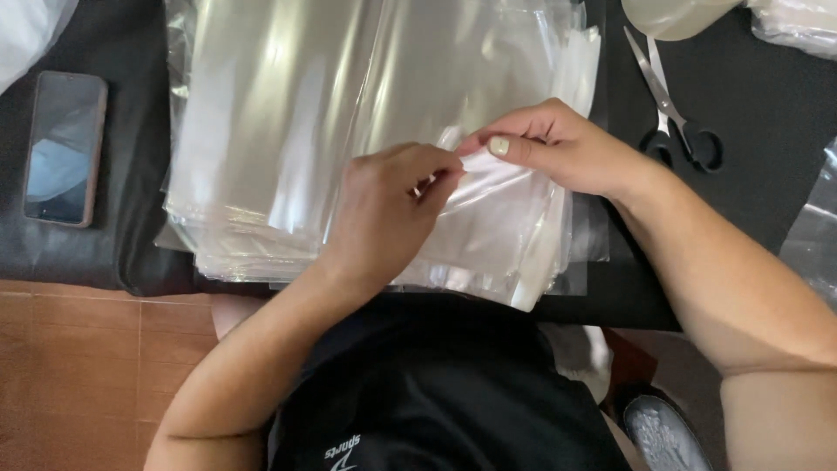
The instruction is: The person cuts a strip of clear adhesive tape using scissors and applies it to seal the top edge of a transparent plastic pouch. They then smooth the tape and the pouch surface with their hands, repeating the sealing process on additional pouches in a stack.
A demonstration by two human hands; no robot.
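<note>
A thick stack of clear plastic bags lies on the black table in front of me. My left hand rests over the stack's near right part, with its fingertips pinched on the edge of one clear bag. Just to the right, my right hand pinches the same bag edge between thumb and forefinger. The two hands almost touch at the pinch point.
A smartphone lies screen-up at the table's left. Black-handled scissors lie at the right, beyond my right wrist. A pale round container stands at the top edge. More clear plastic sits at the far right. A brown tiled floor shows below.
</note>
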